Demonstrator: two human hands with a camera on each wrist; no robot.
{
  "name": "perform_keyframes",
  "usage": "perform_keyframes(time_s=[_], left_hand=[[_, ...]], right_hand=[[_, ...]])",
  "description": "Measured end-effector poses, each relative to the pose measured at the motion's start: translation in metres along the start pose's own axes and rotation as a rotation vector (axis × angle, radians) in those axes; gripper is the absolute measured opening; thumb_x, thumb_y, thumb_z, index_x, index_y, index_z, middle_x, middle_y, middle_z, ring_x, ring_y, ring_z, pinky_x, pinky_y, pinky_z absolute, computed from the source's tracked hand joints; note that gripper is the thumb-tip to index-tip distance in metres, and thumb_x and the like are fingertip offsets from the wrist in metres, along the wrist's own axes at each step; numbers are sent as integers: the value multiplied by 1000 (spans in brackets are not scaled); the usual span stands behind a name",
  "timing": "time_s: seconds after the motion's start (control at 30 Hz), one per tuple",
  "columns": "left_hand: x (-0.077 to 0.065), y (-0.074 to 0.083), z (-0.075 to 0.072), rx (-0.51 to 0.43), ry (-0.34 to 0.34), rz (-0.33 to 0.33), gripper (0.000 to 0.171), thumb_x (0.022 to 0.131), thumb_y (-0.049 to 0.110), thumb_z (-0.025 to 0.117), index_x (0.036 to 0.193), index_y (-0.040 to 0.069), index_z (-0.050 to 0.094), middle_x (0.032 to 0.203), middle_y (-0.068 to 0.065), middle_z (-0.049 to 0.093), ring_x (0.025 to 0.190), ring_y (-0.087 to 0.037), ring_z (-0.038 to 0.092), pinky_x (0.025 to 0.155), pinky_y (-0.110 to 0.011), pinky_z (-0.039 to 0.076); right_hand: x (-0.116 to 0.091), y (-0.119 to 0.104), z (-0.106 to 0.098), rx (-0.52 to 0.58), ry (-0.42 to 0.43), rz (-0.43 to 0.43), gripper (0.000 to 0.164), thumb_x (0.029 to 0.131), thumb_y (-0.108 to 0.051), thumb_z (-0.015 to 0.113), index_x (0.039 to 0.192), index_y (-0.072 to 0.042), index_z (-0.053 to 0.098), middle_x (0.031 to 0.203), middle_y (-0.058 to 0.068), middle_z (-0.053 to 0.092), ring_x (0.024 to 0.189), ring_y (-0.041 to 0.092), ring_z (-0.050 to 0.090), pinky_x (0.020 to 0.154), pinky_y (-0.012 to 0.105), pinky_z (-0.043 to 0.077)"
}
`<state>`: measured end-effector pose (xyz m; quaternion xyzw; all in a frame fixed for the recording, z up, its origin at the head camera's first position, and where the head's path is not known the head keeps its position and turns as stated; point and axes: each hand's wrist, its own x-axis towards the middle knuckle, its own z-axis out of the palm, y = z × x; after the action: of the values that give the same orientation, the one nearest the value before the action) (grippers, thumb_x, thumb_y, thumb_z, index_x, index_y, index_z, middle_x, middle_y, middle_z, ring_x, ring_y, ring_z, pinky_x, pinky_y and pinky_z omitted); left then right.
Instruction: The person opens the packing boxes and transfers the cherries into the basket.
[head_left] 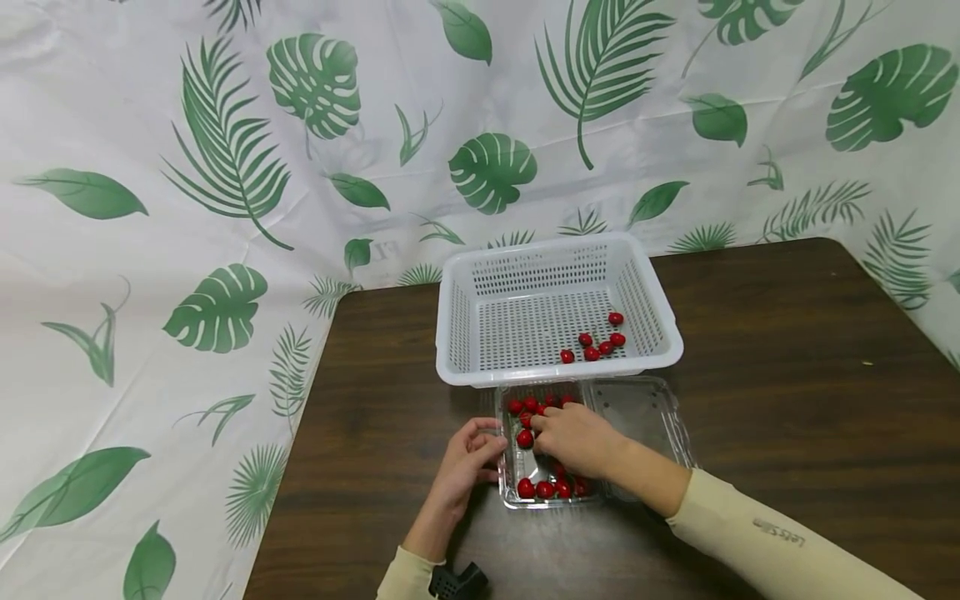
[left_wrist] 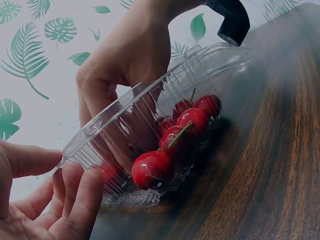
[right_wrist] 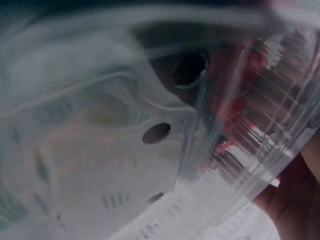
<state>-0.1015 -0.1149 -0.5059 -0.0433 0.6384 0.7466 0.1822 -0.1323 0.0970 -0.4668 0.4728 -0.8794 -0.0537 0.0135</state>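
Observation:
A clear plastic clamshell box point(head_left: 512, 497) lies opened on the table, with red cherries point(head_left: 544, 489) along its near and far sides. Some show green stems in the left wrist view. My left hand point(head_left: 467, 462) pinches the box's left rim between thumb and fingers; the left wrist view shows the fingertips point(left_wrist: 61, 158) at that edge. My right hand point(head_left: 573, 437) reaches down inside the box among the cherries. Whether its fingertips hold a cherry is hidden. The clear lid point(head_left: 637, 408), with small round holes, lies folded out under the right forearm and fills much of the right wrist view.
Behind the box stands a white perforated basket point(head_left: 450, 333), with several cherries point(head_left: 592, 354) near its front right corner. The brown wooden table point(head_left: 787, 375) extends to both sides. A leaf-patterned white cloth point(head_left: 420, 167) hangs behind it.

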Motion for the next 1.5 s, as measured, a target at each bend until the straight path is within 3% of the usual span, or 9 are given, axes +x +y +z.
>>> perform_keyframes(time_s=[0.2, 0.53, 0.67, 0.87, 1.03, 1.3, 1.5], left_hand=[[-3, -1, 0, 0, 10, -8, 39, 92, 9, 66, 125, -4, 49, 80, 0, 59, 65, -11, 55, 53, -24, 50], [-2, 1, 1, -4, 9, -8, 37, 92, 9, 66, 124, -3, 50, 80, 1, 59, 66, -10, 55, 54, -24, 51], [-3, 1, 1, -8, 2, -8, 38, 92, 7, 66, 124, -4, 49, 79, 1, 58, 65, -11, 55, 53, -24, 50], [-3, 2, 1, -14, -5, -2, 39, 92, 8, 66, 124, -4, 49, 78, 1, 58, 65, -11, 55, 54, -24, 50], [-3, 3, 1, -16, -1, 4, 39, 91, 9, 67, 123, -4, 49, 78, 1, 57, 65, -11, 55, 54, -24, 50], [-2, 1, 1, -15, -3, 5, 40, 91, 8, 67, 124, -6, 49, 79, 1, 58, 66, -10, 55, 54, -24, 50], [-2, 1, 1, -17, -4, 12, 40, 91, 6, 66, 124, -6, 48, 78, 1, 58, 66, -10, 54, 53, -24, 50]], right_hand=[[0, 0, 1, 13, 27, -19, 11, 75, -21, 83, 84, -25, 78, 82, -6, 57, 69, 13, 53, 51, 24, 40], [-3, 4, -5, 97, 69, -27, 12, 84, -11, 77, 90, -21, 79, 83, -5, 58, 69, 11, 54, 56, 22, 47], [-7, 6, -14, 141, 115, -33, 13, 85, -13, 77, 95, -21, 79, 84, -4, 59, 67, 9, 54, 56, 21, 47], [-13, 14, -36, 292, 264, -23, 16, 86, -12, 76, 101, -18, 79, 97, -3, 65, 80, 10, 64, 67, 24, 54], [-17, 26, -58, 358, 371, -19, 18, 85, -13, 77, 102, -18, 78, 99, -4, 65, 81, 10, 64, 70, 25, 54], [-24, 45, -76, 468, 418, 29, 26, 83, -14, 79, 109, -18, 77, 105, -4, 66, 77, 8, 61, 66, 22, 52], [-31, 63, -81, 515, 457, 89, 31, 82, -12, 80, 113, -13, 75, 107, -5, 68, 86, 8, 63, 72, 28, 54]])
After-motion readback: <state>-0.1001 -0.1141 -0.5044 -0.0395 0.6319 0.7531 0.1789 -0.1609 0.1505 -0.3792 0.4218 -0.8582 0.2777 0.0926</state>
